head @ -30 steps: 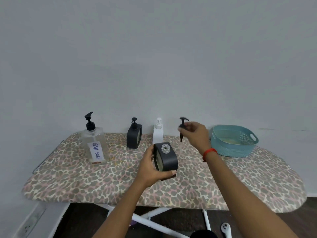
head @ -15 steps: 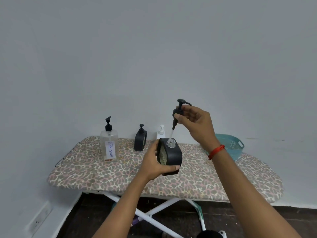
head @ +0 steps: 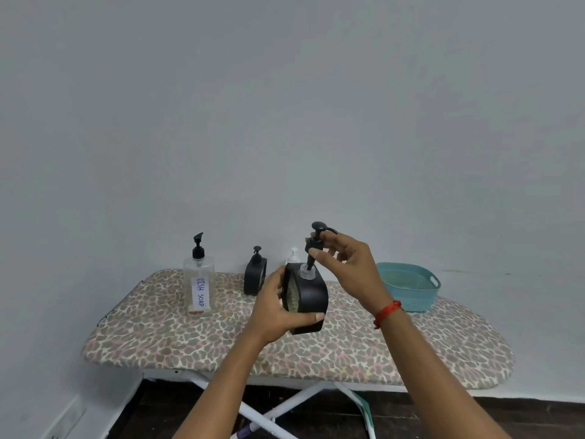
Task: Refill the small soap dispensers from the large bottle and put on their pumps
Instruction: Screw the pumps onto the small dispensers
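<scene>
Nearest the camera, two bare forearms reach forward over the leopard-print ironing board (head: pixel 364 353), which stands on white crossed legs above a dark floor. The left hand (head: pixel 278 308) is closed around a black soap dispenser (head: pixel 305 297), thumb along its lower front edge and fingers wrapped behind its left side, holding it raised above the board and slightly tilted; a pale window shows in the dispenser's side face and a clear threaded neck is exposed at its top. The right hand (head: pixel 351 267), with a red band (head: pixel 386 312) on the wrist, pinches a black pump (head: pixel 315 245) between thumb and fingertips, the remaining fingers loosely spread; the pump's stem enters the neck, while its collar sits above the neck, not yet seated. Farther back on the board, at left, stands a large clear bottle (head: pixel 199 280) with a black pump and a white label reading "DISH SOAP". To its right stands a second black dispenser (head: pixel 255 275) with its pump fitted, and just beyond it a white dispenser (head: pixel 292 256), mostly hidden behind the held one. At right, near the far edge, rests a teal perforated basket (head: pixel 410 288). A plain pale wall fills the background.
</scene>
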